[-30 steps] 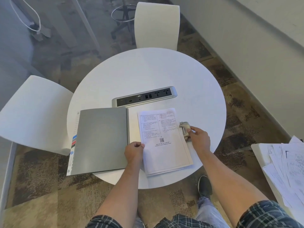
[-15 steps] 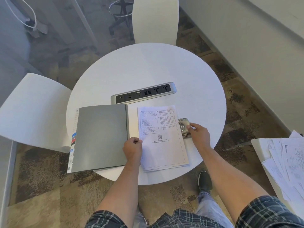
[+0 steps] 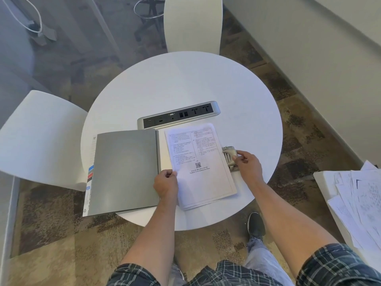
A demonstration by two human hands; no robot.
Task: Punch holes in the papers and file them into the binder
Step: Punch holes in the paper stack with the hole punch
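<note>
Head view: a round white table [image 3: 185, 83] carries an open grey binder [image 3: 125, 170] at its 8 o'clock part, its cover lying flat to the left. Just beside the binder, at 5 o'clock from the table middle, lies a stack of printed papers [image 3: 198, 162]. The left hand [image 3: 166, 183] pinches the papers at their left edge, fingers curled on the sheets. At 3 o'clock from the papers a metal hole punch [image 3: 229, 156] sits on their right edge. The right hand [image 3: 247, 165] grasps the punch with thumb and fingers curled around it. A silver socket strip [image 3: 178, 117] lies at 12 o'clock from the papers. More loose sheets [image 3: 360, 199] lie on a separate surface far at 3 o'clock
</note>
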